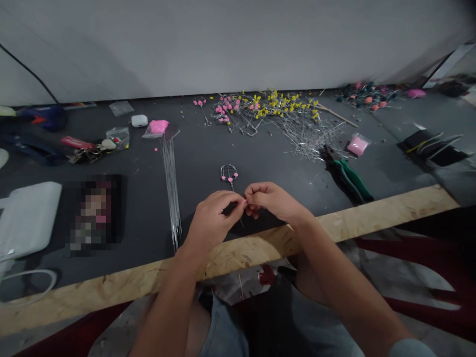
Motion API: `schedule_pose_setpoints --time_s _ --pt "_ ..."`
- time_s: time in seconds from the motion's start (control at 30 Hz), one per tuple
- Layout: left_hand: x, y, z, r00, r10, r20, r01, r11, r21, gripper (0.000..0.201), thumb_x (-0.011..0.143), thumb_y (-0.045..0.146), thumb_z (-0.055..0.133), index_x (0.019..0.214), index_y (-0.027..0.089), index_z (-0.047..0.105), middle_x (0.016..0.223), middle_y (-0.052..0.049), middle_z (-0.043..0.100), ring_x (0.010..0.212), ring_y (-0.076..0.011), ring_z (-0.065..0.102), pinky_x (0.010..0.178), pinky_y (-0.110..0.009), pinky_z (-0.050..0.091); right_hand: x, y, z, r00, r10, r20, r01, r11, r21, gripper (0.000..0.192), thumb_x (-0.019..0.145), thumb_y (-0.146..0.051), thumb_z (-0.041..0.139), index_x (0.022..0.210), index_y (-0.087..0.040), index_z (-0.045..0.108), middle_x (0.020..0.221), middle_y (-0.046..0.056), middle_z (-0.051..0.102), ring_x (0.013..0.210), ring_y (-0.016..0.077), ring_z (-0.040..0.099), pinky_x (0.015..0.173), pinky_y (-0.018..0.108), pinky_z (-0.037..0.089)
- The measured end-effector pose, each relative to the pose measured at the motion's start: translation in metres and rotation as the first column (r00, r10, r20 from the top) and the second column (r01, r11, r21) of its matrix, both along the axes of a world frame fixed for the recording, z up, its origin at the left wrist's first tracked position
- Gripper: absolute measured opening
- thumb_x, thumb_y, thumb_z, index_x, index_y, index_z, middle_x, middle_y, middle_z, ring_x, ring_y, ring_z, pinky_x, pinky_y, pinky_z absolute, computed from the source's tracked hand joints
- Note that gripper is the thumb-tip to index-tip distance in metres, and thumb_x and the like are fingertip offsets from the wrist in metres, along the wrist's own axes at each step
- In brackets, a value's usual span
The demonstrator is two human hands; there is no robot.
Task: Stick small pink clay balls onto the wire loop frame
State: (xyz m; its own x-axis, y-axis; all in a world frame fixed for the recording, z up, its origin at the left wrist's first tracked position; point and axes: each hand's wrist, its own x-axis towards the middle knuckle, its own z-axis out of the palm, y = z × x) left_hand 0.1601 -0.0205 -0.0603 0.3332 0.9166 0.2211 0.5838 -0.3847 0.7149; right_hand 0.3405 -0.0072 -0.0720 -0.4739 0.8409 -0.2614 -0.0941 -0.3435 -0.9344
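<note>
My left hand (213, 215) and my right hand (269, 201) meet near the table's front edge, fingertips pinched together. Between them shows a tiny bit of pink clay (243, 201); both hands appear to grip it. Just beyond lies a small wire piece (228, 173) with a round looped head and a twisted stem. Three pink dots sit along the lower part of its loop. Its stem runs toward me beneath my fingers, partly hidden, and I cannot tell whether they touch it.
Straight wires (171, 188) lie left of my hands. Green-handled pliers (345, 173) rest at the right. Behind are pink- and yellow-tipped wire pieces (275, 106), a pink clay packet (158, 127) and another packet (358, 145). A wooden strip (253, 248) edges the table.
</note>
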Motion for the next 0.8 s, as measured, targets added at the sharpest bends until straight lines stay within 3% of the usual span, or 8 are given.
schedule_pose_setpoints --time_s 0.1,0.17,0.37,0.57,0.8 --pt "-0.009 0.007 -0.005 0.986 0.153 0.062 -0.151 0.988 -0.039 0.015 0.082 0.033 0.056 0.085 0.022 0.065 0.084 0.0 0.068 0.079 -0.0135 0.062 0.072 -0.024 0.047 0.012 0.002 -0.001 0.995 -0.08 -0.066 0.08 0.997 -0.005 0.009 0.072 -0.022 0.058 0.067 -0.016 0.055 0.061 -0.001 0.059 0.059 0.0117 0.06 0.049 0.021 0.047" --pt "-0.015 0.01 -0.009 0.975 0.198 0.103 -0.186 0.976 -0.114 0.02 0.083 0.035 0.055 0.094 0.022 0.064 0.086 0.0 0.068 0.079 -0.0138 0.063 0.068 -0.023 0.047 0.019 0.004 -0.005 0.984 -0.164 -0.073 0.164 0.986 -0.005 0.011 0.071 -0.024 0.063 0.071 -0.016 0.056 0.067 0.0 0.061 0.063 0.0137 0.064 0.049 0.021 0.049" --pt "-0.011 -0.002 -0.006 0.99 -0.064 -0.122 0.044 0.986 -0.163 0.022 0.089 0.032 0.046 0.099 0.025 0.064 0.093 -0.001 0.068 0.084 -0.0152 0.062 0.075 -0.028 0.045 0.024 0.014 -0.014 0.964 -0.266 -0.025 0.266 0.964 -0.008 0.013 0.068 -0.021 0.067 0.076 -0.018 0.057 0.066 -0.003 0.06 0.058 0.0096 0.061 0.052 0.021 0.05" --pt "-0.002 -0.02 -0.012 0.957 -0.139 -0.254 0.094 0.979 -0.182 0.018 0.083 0.034 0.055 0.096 0.023 0.062 0.089 -0.001 0.064 0.082 -0.0178 0.06 0.074 -0.031 0.045 0.024 0.017 -0.018 0.956 -0.294 0.003 0.294 0.956 0.023 0.011 0.069 -0.019 0.066 0.079 -0.018 0.062 0.068 -0.003 0.059 0.061 0.008 0.059 0.057 0.021 0.049" --pt "-0.001 -0.022 -0.032 0.945 -0.193 -0.262 0.188 0.981 -0.043 0.02 0.085 0.027 0.053 0.104 0.02 0.058 0.103 -0.005 0.062 0.099 -0.0198 0.054 0.088 -0.035 0.043 0.026 0.012 -0.018 0.948 -0.311 0.059 0.312 0.95 -0.006 0.013 0.069 -0.023 0.067 0.079 -0.016 0.064 0.072 0.001 0.061 0.065 0.0095 0.059 0.058 0.022 0.049"
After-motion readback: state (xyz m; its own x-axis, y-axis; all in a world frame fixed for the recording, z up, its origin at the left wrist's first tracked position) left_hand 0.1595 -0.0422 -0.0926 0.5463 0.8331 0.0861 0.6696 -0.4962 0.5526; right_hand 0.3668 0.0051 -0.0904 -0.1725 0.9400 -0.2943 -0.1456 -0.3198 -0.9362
